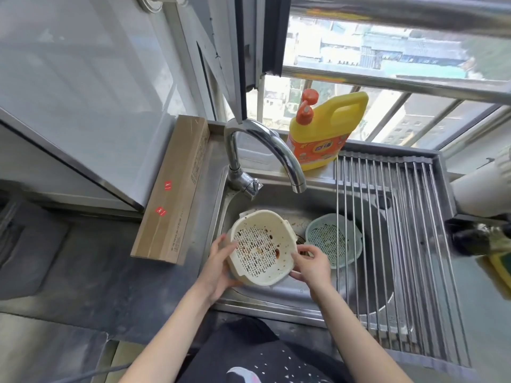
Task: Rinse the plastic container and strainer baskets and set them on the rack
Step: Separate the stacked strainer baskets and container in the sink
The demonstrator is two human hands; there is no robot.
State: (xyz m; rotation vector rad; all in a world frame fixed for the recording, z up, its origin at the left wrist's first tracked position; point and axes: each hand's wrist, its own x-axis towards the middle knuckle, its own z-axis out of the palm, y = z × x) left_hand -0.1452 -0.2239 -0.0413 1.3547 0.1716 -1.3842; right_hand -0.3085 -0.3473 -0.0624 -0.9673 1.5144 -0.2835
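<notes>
- We see the cream strainer basket tilted over the sink, under the faucet; open basin lies behind it.
- The green strainer basket lies in the sink, partly under the rack.
- Our left hand grips the cream basket's left rim; our right hand pinches its right rim.
- Both forearms reach forward from below.

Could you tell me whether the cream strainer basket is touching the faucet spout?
Apart. The head view shows the cream strainer basket, gripped by both hands, well below the faucet spout, with bare sink wall visible between them.
</notes>
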